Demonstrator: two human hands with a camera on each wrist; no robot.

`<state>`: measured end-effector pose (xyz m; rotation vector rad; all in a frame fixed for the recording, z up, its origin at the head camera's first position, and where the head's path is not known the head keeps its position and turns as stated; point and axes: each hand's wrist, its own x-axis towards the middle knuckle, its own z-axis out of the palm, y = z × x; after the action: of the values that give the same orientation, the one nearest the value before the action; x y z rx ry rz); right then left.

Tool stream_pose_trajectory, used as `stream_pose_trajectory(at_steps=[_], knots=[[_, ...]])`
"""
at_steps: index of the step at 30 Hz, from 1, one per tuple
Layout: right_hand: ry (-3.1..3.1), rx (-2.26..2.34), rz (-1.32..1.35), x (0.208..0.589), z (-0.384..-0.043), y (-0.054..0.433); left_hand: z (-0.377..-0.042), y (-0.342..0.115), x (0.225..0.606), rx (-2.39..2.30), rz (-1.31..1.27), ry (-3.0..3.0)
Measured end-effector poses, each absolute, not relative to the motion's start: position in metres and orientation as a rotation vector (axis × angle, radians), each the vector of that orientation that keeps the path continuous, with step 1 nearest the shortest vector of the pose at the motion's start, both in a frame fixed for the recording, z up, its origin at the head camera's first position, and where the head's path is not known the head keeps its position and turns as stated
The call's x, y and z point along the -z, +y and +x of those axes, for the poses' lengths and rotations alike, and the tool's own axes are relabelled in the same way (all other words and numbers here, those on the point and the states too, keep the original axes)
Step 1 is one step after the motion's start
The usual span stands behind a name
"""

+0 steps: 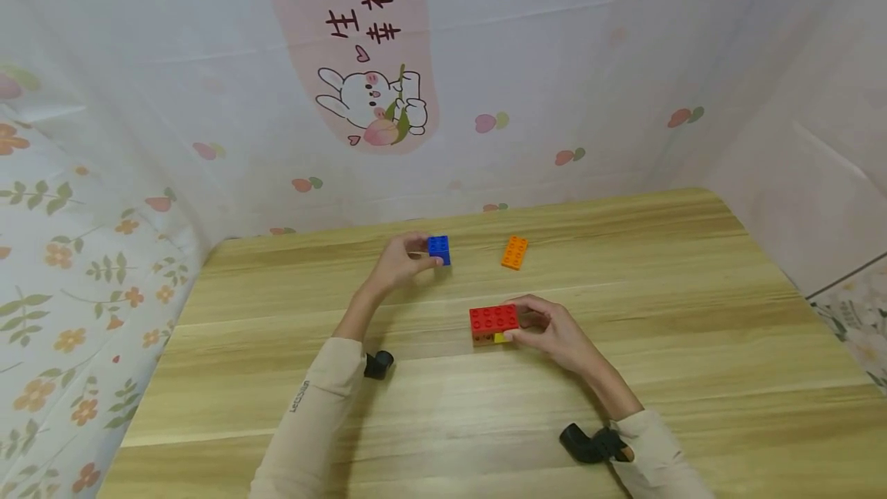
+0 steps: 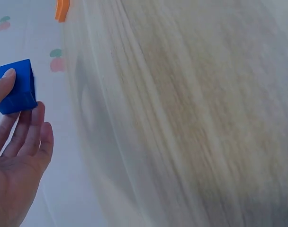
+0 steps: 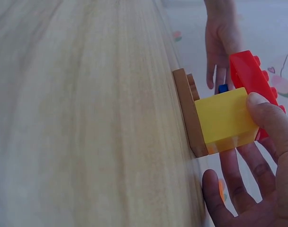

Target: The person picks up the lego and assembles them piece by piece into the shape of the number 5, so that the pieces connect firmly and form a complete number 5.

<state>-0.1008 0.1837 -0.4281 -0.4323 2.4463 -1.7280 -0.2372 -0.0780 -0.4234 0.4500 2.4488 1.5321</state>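
Note:
Between thumb and fingers, my left hand [image 1: 400,262] pinches a small blue toy brick [image 1: 439,250] near the back edge of the table. The left wrist view has the thumb on one face of the blue brick [image 2: 17,86] and fingertips against its far side. My right hand [image 1: 554,331] grips a stack of toy bricks nearer the table's middle. On top of that stack is a red brick [image 1: 493,318]; the right wrist view reveals a yellow brick [image 3: 227,120] beneath it and a flat brown brick [image 3: 189,116] at the bottom, with space beside the yellow one.
A flat orange brick [image 1: 515,252] lies on the wooden table [image 1: 443,422] behind the stack, to the right of the blue brick. Patterned white cloth [image 1: 520,60] hangs behind the table's back edge. Black wrist mounts [image 1: 589,443] stick out from both sleeves.

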Motion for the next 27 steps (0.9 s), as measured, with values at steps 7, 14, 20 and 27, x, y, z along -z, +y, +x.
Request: stream_pose_trajectory(at_steps=[7,14,20,27], knots=[[2.456,1.727,-0.431,0.428,-0.100,0.184,-0.230,-0.075,0.418,-1.564,0.507,2.448],[2.449,1.728,-0.423,0.426,-0.100,0.183,-0.225,-0.078,0.416,-1.702,0.570,2.373],[2.442,1.746,-0.430,0.439,-0.104,0.185,-0.221,-0.081,0.418,-1.790,0.588,2.298],[2.451,1.765,-0.425,0.464,-0.110,0.191,-0.205,-0.078,0.405,-1.838,0.595,2.161]])
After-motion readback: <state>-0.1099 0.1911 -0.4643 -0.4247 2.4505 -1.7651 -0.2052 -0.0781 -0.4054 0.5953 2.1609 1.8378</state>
